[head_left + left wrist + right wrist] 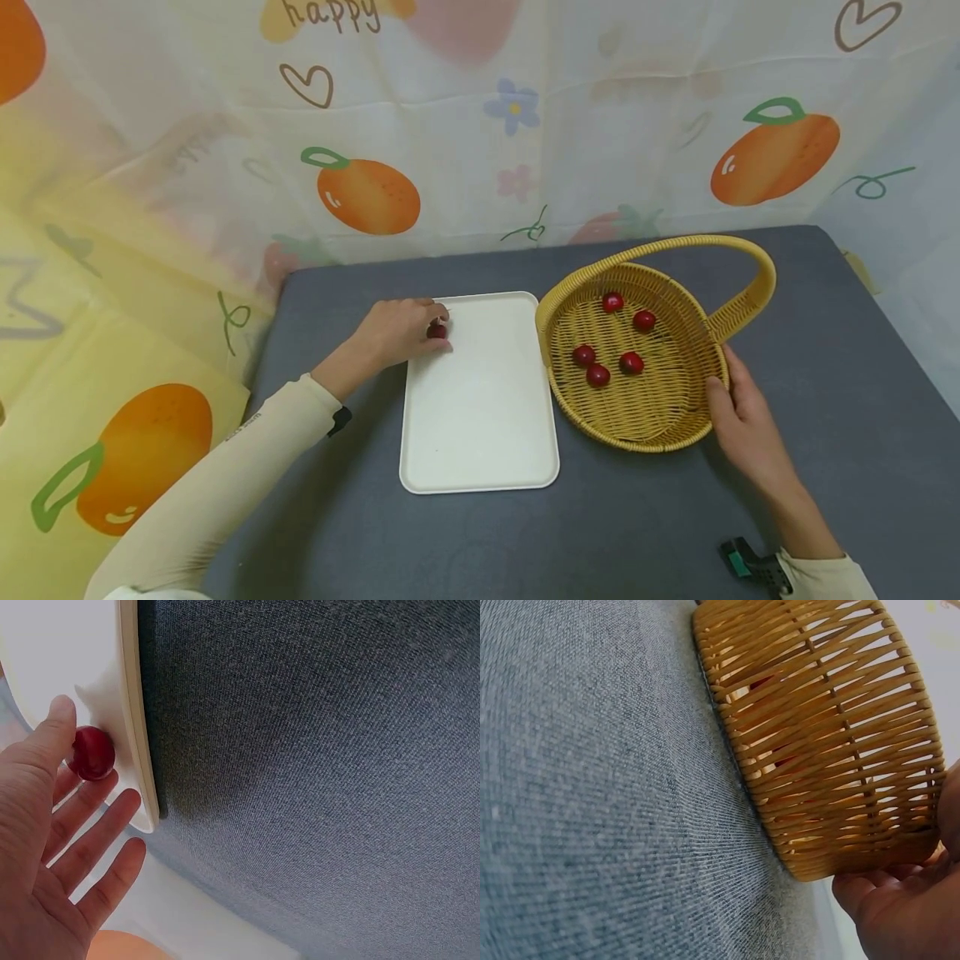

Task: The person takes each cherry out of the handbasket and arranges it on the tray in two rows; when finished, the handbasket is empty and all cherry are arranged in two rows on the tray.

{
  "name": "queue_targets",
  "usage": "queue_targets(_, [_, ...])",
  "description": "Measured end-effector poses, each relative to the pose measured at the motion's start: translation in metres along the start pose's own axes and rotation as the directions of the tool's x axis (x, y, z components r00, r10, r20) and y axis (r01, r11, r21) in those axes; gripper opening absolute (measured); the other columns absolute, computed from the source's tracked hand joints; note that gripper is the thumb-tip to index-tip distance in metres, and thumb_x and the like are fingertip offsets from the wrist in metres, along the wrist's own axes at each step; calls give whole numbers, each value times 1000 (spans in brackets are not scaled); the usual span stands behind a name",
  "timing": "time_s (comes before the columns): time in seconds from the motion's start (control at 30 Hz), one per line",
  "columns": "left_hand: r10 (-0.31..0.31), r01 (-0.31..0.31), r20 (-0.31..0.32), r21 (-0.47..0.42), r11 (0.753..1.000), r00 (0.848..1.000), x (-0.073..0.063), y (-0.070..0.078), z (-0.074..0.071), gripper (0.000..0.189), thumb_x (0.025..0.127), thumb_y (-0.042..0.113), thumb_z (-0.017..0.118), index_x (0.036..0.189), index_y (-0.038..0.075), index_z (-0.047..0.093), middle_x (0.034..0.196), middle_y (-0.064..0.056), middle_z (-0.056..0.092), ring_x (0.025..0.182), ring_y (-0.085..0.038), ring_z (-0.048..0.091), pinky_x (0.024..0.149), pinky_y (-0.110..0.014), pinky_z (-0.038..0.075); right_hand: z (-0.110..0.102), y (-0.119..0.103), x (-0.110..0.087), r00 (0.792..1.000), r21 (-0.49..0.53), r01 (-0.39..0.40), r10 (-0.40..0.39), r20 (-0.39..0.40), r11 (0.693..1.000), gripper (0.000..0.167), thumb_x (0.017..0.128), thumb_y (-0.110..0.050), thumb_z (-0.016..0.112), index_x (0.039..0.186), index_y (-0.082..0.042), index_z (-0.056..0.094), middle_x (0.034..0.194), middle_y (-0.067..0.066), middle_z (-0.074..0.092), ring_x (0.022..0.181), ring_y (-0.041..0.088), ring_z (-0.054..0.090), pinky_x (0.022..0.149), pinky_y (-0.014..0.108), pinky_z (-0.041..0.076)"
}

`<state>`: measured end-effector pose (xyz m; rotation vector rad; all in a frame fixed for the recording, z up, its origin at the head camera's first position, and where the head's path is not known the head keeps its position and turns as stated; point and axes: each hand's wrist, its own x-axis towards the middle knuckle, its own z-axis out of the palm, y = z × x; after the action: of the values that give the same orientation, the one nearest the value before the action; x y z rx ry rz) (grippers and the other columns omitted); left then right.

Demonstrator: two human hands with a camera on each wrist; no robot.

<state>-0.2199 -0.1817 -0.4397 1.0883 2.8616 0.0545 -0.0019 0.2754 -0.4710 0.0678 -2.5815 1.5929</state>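
In the head view my left hand (pixel 401 329) is at the far left corner of a white tray (pixel 480 417). Between its thumb and fingers is a dark red cherry (pixel 94 753), close to the tray's edge; the other fingers are spread in the left wrist view. To the right stands a yellow woven basket (pixel 660 408) with a tall arched handle. Several cherries (pixel 632 363) lie apart on its bottom. My right hand (pixel 753 425) grips the basket's right side, thumb at the rim and fingers outside, partly hidden by the wall.
A dark grey cloth (pixel 480 542) covers the table under the tray and basket. Behind it hangs a pale curtain (pixel 450 108) printed with oranges and hearts. The basket's left side stands right beside the tray's right edge, and its handle (pixel 697 242) arches over the far side.
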Motion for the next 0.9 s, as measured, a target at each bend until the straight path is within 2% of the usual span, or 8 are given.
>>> queue_targets(0.13, [-16,16,22,0,1000,1000,-1,-1,-3,44,89,50,84,119,20,74,104,3,72,77,-16,61,59,-37,52,0,1,0,1000,1,7,-7,-3,1000,60,117,-20,32,171,-23,6,170,29,21,147,40,39,97,5,40])
queue_targets(0.3, [-37,37,37,5,999,999,0,-3,-4,52,87,54,84,126,22,74,110,1,74,81,-18,64,62,-39,54,0,2,2,1000,29,10,-10,-10,1000,61,116,-17,34,171,-22,7,170,28,20,147,46,36,97,4,39])
queue_targets(0.47, [-34,34,28,1,999,999,-1,-4,-5,54,86,54,85,128,21,73,110,0,74,81,-19,65,62,-39,54,0,1,2,1000,27,14,-13,-14,1000,60,117,-18,34,171,-22,8,171,27,20,149,39,37,97,4,39])
queue_targets(0.6, [-28,28,22,1,1000,999,-2,-4,-7,59,86,57,84,129,20,71,110,-1,74,83,-19,68,60,-39,54,0,2,1,1000,27,20,-20,-10,999,60,117,-18,33,171,-21,7,171,28,19,148,42,37,97,5,40])
queue_targets(0.77, [-33,33,1,-3,999,999,-2,-6,-15,59,87,58,83,130,21,70,112,1,74,87,-21,70,61,-42,55,1,2,1,1000,45,14,-13,-8,999,61,117,-18,33,171,-22,6,171,27,17,147,51,33,97,5,40])
queue_targets(0.9, [-32,30,-16,-74,997,999,1,-3,-27,54,93,56,77,134,21,67,114,4,74,90,-20,71,68,-43,56,1,3,2,1000,45,13,-13,-15,999,61,117,-17,34,171,-22,7,172,26,17,148,48,34,97,4,40])
